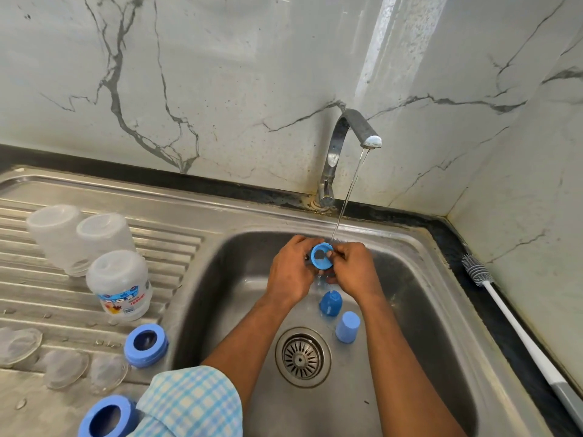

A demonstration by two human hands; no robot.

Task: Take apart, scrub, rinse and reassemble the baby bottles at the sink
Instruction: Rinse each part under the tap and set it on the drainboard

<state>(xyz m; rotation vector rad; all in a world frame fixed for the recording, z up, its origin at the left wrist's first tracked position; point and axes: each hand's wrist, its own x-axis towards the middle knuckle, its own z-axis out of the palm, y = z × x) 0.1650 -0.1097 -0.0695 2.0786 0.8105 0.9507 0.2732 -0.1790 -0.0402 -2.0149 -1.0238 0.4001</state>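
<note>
Both hands hold a blue bottle collar ring (321, 256) near the back edge of the sink basin (419, 294), just where the tap stream (347, 197) lands. The left hand (291, 269) curls round its outer wall. The right hand (353, 269) pinches the rim, with a fingertip at the opening. For a good rinse, the ring probably needs turning slowly so water reaches the inner threads all round, and a firm grip, since wet plastic slips. Two blue caps (347, 327) lie near the drain. Three clear bottles (118, 285) stand upside down on the drainboard (176, 247).
</note>
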